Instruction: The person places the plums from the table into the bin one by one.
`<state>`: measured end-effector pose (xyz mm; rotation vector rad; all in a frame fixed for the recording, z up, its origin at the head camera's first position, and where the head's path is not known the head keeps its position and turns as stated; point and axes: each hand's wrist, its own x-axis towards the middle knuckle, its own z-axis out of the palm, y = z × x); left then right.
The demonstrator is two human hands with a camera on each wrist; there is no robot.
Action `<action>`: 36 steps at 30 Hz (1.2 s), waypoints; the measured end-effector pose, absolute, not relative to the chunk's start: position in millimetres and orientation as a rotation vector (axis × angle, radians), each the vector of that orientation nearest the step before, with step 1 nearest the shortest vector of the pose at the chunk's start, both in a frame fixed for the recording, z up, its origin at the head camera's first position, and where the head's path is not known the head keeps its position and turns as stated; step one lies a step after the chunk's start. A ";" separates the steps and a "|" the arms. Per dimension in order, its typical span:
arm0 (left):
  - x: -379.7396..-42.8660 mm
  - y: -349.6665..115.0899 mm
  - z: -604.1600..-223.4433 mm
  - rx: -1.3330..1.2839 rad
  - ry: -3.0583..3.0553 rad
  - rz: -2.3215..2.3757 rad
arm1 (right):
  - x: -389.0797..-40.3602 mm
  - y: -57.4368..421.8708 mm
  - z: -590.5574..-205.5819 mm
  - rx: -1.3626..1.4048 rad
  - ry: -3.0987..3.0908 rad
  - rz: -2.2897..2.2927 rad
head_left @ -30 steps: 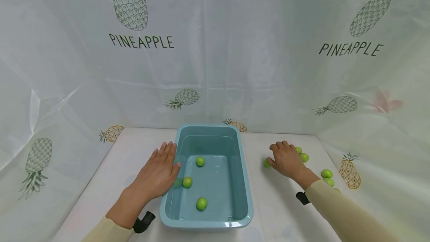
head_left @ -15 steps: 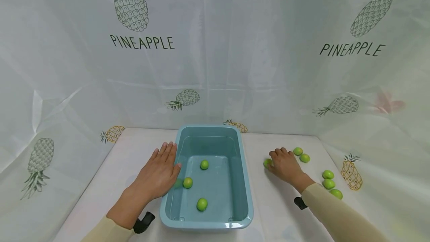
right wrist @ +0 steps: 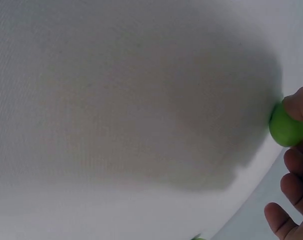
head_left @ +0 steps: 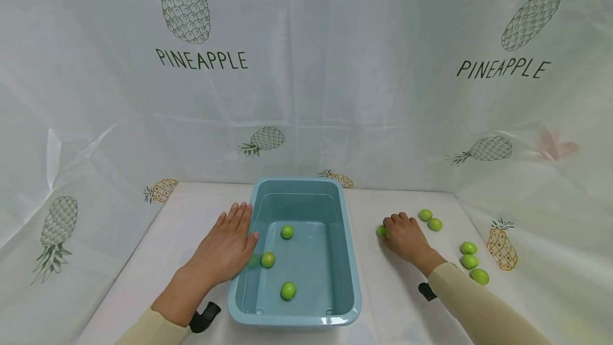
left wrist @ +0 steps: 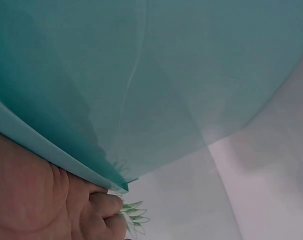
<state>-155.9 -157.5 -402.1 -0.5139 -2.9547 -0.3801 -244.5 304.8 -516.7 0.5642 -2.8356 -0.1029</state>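
Note:
My left hand [head_left: 224, 248] lies with straight fingers along the left rim of a blue plastic tub [head_left: 353, 276]. In the left wrist view its palm [left wrist: 31, 200] touches the underside of that rim. Three green limes sit apart on the tub's floor: a far lime [head_left: 287, 232], a middle lime [head_left: 267, 260] and a near lime [head_left: 288, 290]. To the right of the tub, my right hand [head_left: 407, 238] pinches another lime [head_left: 381, 231] at the table. The right wrist view shows the thumb on this lime [right wrist: 287, 127], with the other fingers loosely bent beneath.
Beyond my right hand lie two limes [head_left: 425, 215] on the white tabletop [head_left: 369, 302]. A row of three limes [head_left: 470, 261] is near the table's right edge. A pineapple-print sheet [head_left: 364, 68] hangs behind and at both sides.
My right hand has drawn back slightly and lowered onto the lime, uncovering limes behind it. The far lime in the tub has rocked a little. My left hand stays put.

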 end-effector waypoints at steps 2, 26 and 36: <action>-155.7 -157.3 -401.7 -0.512 -2.954 -0.391 | -244.8 304.8 -517.2 0.552 -2.839 -0.096; -156.9 -157.4 -403.0 -0.511 -2.961 -0.420 | -262.1 321.1 -501.1 0.393 -2.836 -0.104; -155.7 -158.0 -402.4 -0.507 -2.967 -0.442 | -262.0 305.8 -493.4 0.441 -2.800 -0.035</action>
